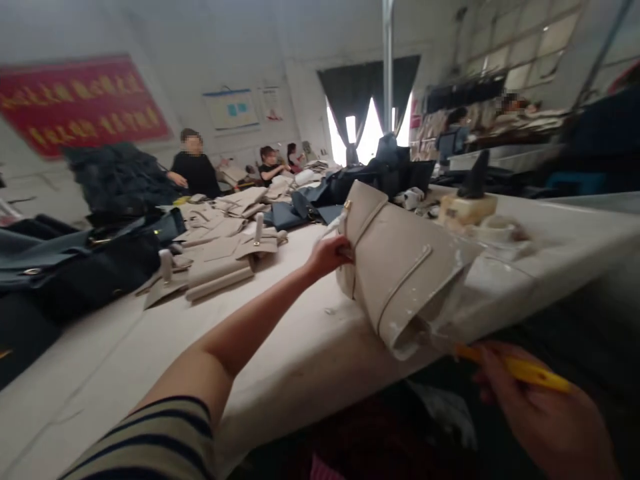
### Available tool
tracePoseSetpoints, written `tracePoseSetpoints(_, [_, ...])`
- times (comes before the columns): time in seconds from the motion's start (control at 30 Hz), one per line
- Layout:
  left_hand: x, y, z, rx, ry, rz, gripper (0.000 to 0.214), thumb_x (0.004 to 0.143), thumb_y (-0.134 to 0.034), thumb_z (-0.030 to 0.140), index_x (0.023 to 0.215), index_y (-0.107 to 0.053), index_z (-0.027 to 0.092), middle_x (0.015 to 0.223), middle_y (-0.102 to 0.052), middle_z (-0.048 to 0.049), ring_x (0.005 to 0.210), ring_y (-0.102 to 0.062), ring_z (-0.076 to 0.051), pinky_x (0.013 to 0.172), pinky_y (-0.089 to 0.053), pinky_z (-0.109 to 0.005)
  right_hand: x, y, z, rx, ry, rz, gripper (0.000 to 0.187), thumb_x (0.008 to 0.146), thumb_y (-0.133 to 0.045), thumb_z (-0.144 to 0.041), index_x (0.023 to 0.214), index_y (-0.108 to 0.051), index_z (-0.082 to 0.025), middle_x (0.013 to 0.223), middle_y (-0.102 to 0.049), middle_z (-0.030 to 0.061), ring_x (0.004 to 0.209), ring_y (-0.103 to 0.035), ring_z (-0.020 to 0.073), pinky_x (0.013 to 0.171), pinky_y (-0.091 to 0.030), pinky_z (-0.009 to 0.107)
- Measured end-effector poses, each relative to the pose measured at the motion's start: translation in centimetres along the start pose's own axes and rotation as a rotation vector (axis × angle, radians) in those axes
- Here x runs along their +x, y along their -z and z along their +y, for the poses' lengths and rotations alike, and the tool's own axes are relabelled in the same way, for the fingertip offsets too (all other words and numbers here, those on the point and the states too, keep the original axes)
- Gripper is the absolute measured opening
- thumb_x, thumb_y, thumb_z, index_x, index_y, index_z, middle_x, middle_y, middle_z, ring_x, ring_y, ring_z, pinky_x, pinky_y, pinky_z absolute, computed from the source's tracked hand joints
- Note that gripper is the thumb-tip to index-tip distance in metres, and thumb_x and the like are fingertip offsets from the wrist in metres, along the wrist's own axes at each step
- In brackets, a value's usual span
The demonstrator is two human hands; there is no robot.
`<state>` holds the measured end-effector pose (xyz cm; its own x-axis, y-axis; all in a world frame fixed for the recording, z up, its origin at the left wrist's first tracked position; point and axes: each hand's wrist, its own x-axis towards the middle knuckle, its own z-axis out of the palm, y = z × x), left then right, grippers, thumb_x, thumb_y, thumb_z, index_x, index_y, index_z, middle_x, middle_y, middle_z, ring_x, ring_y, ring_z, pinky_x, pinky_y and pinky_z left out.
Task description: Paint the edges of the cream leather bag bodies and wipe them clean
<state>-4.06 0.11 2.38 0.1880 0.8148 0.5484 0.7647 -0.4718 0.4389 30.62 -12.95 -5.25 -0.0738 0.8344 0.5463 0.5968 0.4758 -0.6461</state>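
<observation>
A beige bag point(395, 260) lies tilted at the table's front edge, with its open end turned towards my right hand. White smears mark the leather along that end. My left hand point(330, 259) is closed on the bag's far left side, and its fingertips are partly hidden. At the lower right, my right hand point(545, 407) is wrapped round a brush with a yellow handle point(535, 373). The brush's pale, blurred tip is close to the bag's open rim; I cannot tell whether they touch.
Beige bag pieces point(220, 260) cover the white table point(280, 360) ahead. Dark bags point(100, 267) are heaped at the left, more point(370, 173) at the back. A stained container point(467, 210) and a tape roll point(500, 230) stand right. Several people work beyond.
</observation>
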Motion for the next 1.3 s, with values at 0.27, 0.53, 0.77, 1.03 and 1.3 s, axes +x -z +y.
tracePoseSetpoints(0.27, [-1.4,0.8,-0.5,-0.04,-0.008,0.051,0.021,0.06,-0.067,0.016,0.065,-0.046,0.018,0.062,-0.049,0.0057,0.059,-0.041,-0.01,0.056,-0.038,-0.022,0.6,0.8,-1.2,0.104,0.047,-0.014,0.022,0.093,-0.05,-0.039,0.089,-0.063,-0.022,0.057,-0.064,-0.0036,0.043,-0.061,0.0133,0.04,-0.049,0.019])
tracePoseSetpoints(0.53, [-1.3,0.8,-0.6,-0.07,-0.014,0.046,0.023,0.061,-0.069,0.019,0.065,-0.045,0.019,0.061,-0.05,0.0053,0.057,-0.044,-0.01,0.053,-0.039,-0.022,0.1,0.0,-0.3,0.039,0.177,0.034,0.023,0.093,-0.05,-0.04,0.093,-0.063,-0.02,0.074,-0.071,0.002,0.052,-0.066,0.0167,0.046,-0.053,0.023])
tracePoseSetpoints(0.77, [-0.9,0.5,0.1,-0.01,-0.037,0.062,0.027,0.059,-0.07,0.012,0.064,-0.045,0.019,0.06,-0.048,0.0051,0.056,-0.042,-0.01,0.052,-0.037,-0.022,0.3,2.5,-1.7,-0.015,0.016,0.124,0.026,0.094,-0.045,-0.043,0.097,-0.062,-0.023,0.065,-0.067,-0.0016,0.051,-0.065,0.0153,0.047,-0.053,0.021])
tracePoseSetpoints(1.03, [-0.9,0.5,0.0,-0.034,-0.023,0.057,0.025,0.058,-0.07,0.012,0.064,-0.046,0.019,0.06,-0.047,0.0066,0.056,-0.04,-0.01,0.053,-0.036,-0.022,1.3,0.3,-0.7,0.097,-0.073,0.063,0.03,0.09,-0.049,-0.046,0.086,-0.064,-0.021,0.054,-0.064,-0.0014,0.042,-0.061,0.0167,0.038,-0.049,0.021])
tracePoseSetpoints(1.3, [-1.7,0.3,-0.3,-0.04,-0.018,0.105,0.021,0.062,-0.067,0.013,0.066,-0.048,0.018,0.062,-0.049,0.0054,0.058,-0.042,-0.01,0.054,-0.037,-0.023,0.5,-0.1,-1.5,0.218,-0.058,-0.08,0.028,0.09,-0.051,-0.045,0.085,-0.064,-0.021,0.053,-0.062,-0.003,0.04,-0.059,0.0145,0.039,-0.049,0.02])
